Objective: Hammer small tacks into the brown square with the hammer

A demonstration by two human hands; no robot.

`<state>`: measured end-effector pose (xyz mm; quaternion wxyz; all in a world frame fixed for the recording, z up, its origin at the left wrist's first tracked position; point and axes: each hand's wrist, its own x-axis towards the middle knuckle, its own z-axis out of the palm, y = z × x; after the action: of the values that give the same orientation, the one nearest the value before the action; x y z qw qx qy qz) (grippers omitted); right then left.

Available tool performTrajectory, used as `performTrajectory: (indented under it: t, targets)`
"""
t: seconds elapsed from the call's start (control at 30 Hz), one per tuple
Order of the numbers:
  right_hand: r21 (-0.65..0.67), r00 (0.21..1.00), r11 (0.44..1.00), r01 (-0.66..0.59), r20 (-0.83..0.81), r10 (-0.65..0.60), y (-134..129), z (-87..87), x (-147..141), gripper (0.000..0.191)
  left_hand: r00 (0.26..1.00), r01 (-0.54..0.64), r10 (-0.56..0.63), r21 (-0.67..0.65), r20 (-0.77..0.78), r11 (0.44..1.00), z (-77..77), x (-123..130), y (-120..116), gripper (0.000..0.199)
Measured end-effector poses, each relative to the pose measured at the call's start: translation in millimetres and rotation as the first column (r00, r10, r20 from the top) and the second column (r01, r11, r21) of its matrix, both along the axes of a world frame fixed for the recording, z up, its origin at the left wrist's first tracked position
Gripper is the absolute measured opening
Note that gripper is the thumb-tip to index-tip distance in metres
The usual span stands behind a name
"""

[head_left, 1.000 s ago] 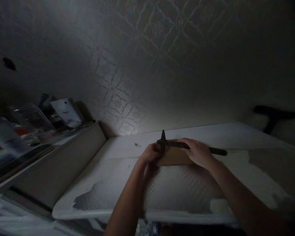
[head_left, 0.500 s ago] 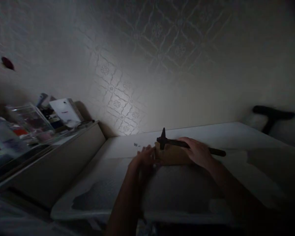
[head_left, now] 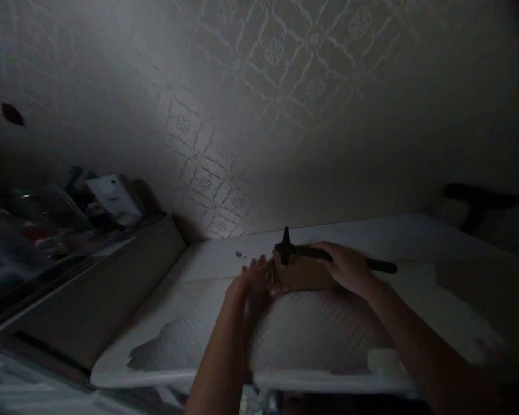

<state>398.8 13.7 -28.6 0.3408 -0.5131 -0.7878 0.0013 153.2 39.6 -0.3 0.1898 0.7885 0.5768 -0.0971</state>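
Observation:
My right hand [head_left: 348,266] is wrapped round the handle of a dark hammer [head_left: 300,251], whose head is at the left and whose handle end sticks out to the right. Below it lies a brown block [head_left: 313,275], probably wood, flat on the table. The hammer head is over the block's left end; a small pale spot shows just under it, too dim to name. My left hand [head_left: 256,276] grips that left end, fingers at the far side and thumb along the near edge. Behind it, small dark bits [head_left: 239,254] lie on the table, perhaps nails.
The white table [head_left: 211,262] meets a patterned wall [head_left: 277,132]. A grey textured mat [head_left: 173,343] covers its near part. At left, a raised shelf [head_left: 125,271] carries a white box [head_left: 115,195] and clutter. A dark T-shaped object [head_left: 480,199] stands at right. The light is dim.
The picture has become darker at the wall and sharper around the hands. The hammer head has shifted very slightly; both hands stay in place on the hammer and block.

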Motion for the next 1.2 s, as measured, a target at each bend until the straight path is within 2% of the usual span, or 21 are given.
performTrajectory:
  t: [0.57,0.87,1.2]
  targets:
    - [-0.039,1.0,0.999,0.029,-0.005,-0.029,3.5,-6.1,2.5,0.038,0.998,0.029,-0.028,0.011,-0.049,1.0,-0.3,-0.4,1.5,0.112]
    - [-0.075,0.998,0.995,0.062,-0.001,-0.062,2.9,-7.0,2.1,0.039,1.0,0.004,-0.004,0.008,-0.013,1.0,2.6,1.7,-1.5,0.112]
    - [-0.089,0.998,0.994,0.068,0.002,-0.068,3.7,-9.0,1.6,0.04,1.0,0.007,-0.007,0.015,-0.007,1.0,-1.3,0.1,1.2,0.112]
